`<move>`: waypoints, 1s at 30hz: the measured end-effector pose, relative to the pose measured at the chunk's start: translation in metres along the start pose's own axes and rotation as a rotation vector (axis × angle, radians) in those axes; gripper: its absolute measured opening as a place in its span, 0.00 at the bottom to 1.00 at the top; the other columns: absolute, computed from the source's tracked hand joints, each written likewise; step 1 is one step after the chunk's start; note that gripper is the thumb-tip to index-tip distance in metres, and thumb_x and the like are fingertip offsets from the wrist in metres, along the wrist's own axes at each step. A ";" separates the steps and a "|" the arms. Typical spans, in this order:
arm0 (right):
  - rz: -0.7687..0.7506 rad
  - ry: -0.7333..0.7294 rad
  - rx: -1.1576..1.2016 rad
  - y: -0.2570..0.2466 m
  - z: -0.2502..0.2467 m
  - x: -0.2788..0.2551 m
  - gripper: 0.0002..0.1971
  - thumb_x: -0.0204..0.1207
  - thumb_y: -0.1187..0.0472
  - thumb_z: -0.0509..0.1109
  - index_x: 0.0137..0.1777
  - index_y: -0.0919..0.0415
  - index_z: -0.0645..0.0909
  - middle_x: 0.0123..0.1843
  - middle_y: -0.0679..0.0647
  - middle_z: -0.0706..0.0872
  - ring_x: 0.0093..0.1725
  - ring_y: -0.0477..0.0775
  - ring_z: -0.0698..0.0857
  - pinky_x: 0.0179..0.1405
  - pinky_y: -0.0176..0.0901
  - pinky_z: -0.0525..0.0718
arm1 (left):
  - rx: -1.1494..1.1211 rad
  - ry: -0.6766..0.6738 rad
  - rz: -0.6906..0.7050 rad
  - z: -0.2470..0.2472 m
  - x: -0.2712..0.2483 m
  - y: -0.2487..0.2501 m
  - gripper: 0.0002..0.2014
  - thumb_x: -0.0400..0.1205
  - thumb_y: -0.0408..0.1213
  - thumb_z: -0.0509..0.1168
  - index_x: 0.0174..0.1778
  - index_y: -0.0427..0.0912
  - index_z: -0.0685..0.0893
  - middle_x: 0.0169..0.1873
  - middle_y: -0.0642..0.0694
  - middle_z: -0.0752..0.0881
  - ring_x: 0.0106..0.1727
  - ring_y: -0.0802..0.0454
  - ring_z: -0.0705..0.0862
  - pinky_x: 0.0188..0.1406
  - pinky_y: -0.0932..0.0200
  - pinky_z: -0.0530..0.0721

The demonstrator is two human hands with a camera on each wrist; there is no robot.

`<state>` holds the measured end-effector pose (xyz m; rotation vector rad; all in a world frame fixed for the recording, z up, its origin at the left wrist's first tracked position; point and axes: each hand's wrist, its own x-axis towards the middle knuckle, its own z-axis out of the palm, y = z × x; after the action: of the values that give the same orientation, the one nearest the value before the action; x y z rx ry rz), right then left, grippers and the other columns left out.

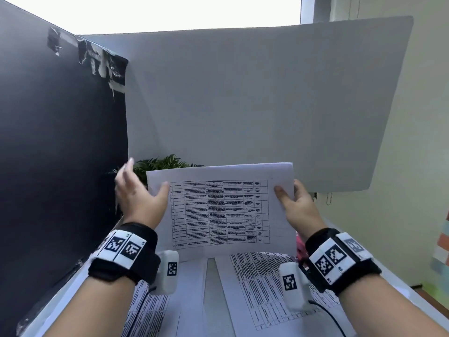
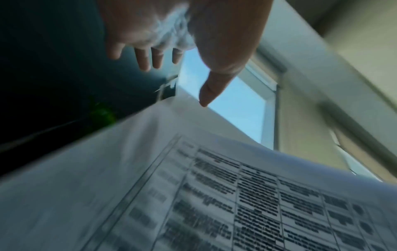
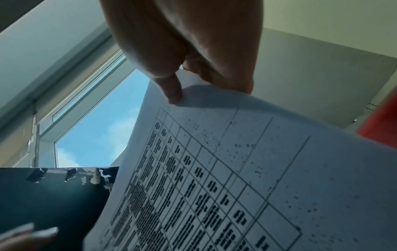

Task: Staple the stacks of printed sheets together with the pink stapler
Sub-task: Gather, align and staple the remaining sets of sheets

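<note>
Stack of printed sheets (image 1: 220, 210) held upright above the white desk (image 1: 401, 291), printed table facing the camera, top edge toward the far grey partition (image 1: 255, 105)

Right hand (image 1: 297, 206) grasping the stack at its right edge: thumb on the front face, fingers behind, as confirmed in the right wrist view (image 3: 187, 56)

Left hand (image 1: 138, 198) released, fingers spread and straight beside the left edge of the stack; thumb tip (image 2: 206, 95) near the upper left corner, contact with the paper not determinable

More printed sheets (image 1: 264, 288) lying flat on the desk below, near side

Pink object (image 1: 300, 249) partly visible behind the right wrist, at the right edge of the held stack; identity as stapler not determinable

Black panel (image 1: 60, 154) standing at left; green plant (image 1: 160, 165) at far left behind the stack
</note>
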<state>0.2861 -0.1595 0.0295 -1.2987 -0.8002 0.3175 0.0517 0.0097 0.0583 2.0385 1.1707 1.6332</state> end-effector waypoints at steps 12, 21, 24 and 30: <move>-0.049 -0.224 -0.008 -0.017 0.002 -0.011 0.09 0.77 0.53 0.69 0.54 0.52 0.77 0.54 0.61 0.87 0.53 0.62 0.88 0.55 0.65 0.85 | 0.222 -0.535 0.632 0.036 -0.017 0.116 0.13 0.87 0.44 0.52 0.64 0.50 0.77 0.55 0.54 0.85 0.60 0.51 0.81 0.73 0.52 0.59; 0.174 -0.497 -1.014 -0.009 -0.049 0.016 0.34 0.64 0.37 0.75 0.66 0.50 0.71 0.64 0.51 0.76 0.61 0.51 0.77 0.60 0.45 0.77 | 0.209 -0.548 0.522 0.039 -0.015 0.100 0.11 0.86 0.40 0.58 0.59 0.46 0.83 0.49 0.49 0.89 0.52 0.45 0.84 0.59 0.52 0.76; 0.331 -0.540 -1.295 0.001 -0.053 0.024 0.39 0.65 0.38 0.76 0.71 0.57 0.69 0.67 0.54 0.77 0.63 0.53 0.79 0.60 0.44 0.77 | 0.224 -0.545 0.533 0.041 -0.016 0.093 0.10 0.86 0.40 0.58 0.58 0.46 0.83 0.50 0.49 0.89 0.53 0.45 0.85 0.60 0.52 0.75; 0.469 -0.701 -1.505 0.008 -0.047 0.024 0.28 0.67 0.42 0.75 0.61 0.60 0.81 0.47 0.52 0.86 0.34 0.47 0.81 0.37 0.38 0.81 | 0.201 -0.564 0.534 0.043 -0.018 0.088 0.10 0.86 0.40 0.58 0.58 0.46 0.83 0.49 0.50 0.89 0.52 0.46 0.84 0.60 0.50 0.75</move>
<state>0.3363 -0.1763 0.0281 -2.8960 -1.4051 0.5963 0.1266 -0.0482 0.0893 2.8577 0.6395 0.9999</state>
